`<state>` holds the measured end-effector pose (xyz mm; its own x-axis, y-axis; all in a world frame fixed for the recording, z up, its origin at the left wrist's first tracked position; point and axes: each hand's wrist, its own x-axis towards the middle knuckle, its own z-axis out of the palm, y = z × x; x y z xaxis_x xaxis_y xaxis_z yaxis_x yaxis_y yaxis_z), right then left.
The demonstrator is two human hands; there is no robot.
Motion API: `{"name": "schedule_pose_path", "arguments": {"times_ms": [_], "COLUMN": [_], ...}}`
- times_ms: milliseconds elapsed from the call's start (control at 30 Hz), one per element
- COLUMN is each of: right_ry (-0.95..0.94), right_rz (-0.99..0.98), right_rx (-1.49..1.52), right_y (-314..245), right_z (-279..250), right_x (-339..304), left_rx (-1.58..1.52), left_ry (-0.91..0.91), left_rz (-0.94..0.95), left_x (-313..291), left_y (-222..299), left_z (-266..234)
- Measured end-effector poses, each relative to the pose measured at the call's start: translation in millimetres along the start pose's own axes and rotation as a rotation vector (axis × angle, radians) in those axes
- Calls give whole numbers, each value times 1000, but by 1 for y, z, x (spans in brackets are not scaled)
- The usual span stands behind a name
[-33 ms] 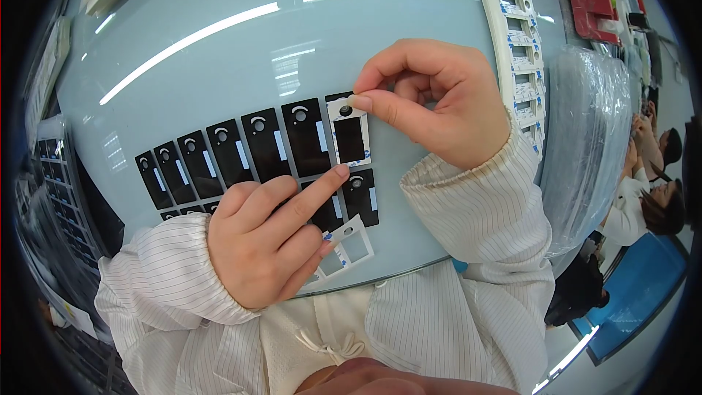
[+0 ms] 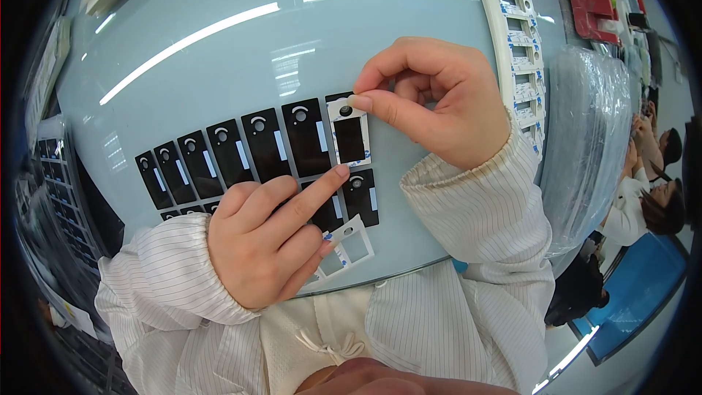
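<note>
At your far left stands a rack [image 2: 66, 197] of dark panels, near the row of black panels [image 2: 265, 148] on the counter [image 2: 409, 22]; that row is spaced so each piece lies apart and faces the same way, probably for easy reach in turn. Your left hand [image 2: 274, 241] spreads palm-down over the lower row [image 2: 363, 201], hiding several of its pieces. Its long finger reaches out to touch the near edge of the white frame [image 2: 334, 111], likely to steady it, while thumb and forefinger appear closed on a loose frame [image 2: 357, 225], tilted near the counter's edge; your fingers cover part of that grip. The white frame itself sits over the row's rightmost panel, whose black shows through the window and along the top. Your right hand [image 2: 439, 99] pinches its far right corner between thumb and fingertip, the other fingers curled, which seems meant to guide it square. Your right sleeve [image 2: 468, 197] blocks the counter beside it. Beyond lie a strip of frames [image 2: 525, 93], a wrapped stack [image 2: 585, 139], a red thing [image 2: 587, 0] and people farther off.
</note>
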<state>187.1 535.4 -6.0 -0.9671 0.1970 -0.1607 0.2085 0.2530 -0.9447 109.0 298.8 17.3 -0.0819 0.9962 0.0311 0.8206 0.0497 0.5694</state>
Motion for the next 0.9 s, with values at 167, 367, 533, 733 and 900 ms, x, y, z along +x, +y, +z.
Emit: {"name": "schedule_pose_path", "arguments": {"times_ms": [167, 367, 533, 733, 900], "right_ry": [23, 62, 76, 94, 109], "right_rz": [-74, -121, -130, -160, -181], "right_rx": [-28, -64, -92, -137, -170], "right_y": [1, 2, 4, 4, 4], "right_z": [3, 6, 7, 8, 10], "right_x": [1, 1, 1, 2, 3], "left_rx": [-4, 1, 9, 6, 13], "left_ry": [19, 18, 12, 16, 28], "left_rz": [8, 14, 9, 8, 3], "left_x": [-3, -2, -2, -2, -3], "left_y": [-1, -1, -1, -1, -1], "left_z": [1, 1, 1, 2, 3]}}
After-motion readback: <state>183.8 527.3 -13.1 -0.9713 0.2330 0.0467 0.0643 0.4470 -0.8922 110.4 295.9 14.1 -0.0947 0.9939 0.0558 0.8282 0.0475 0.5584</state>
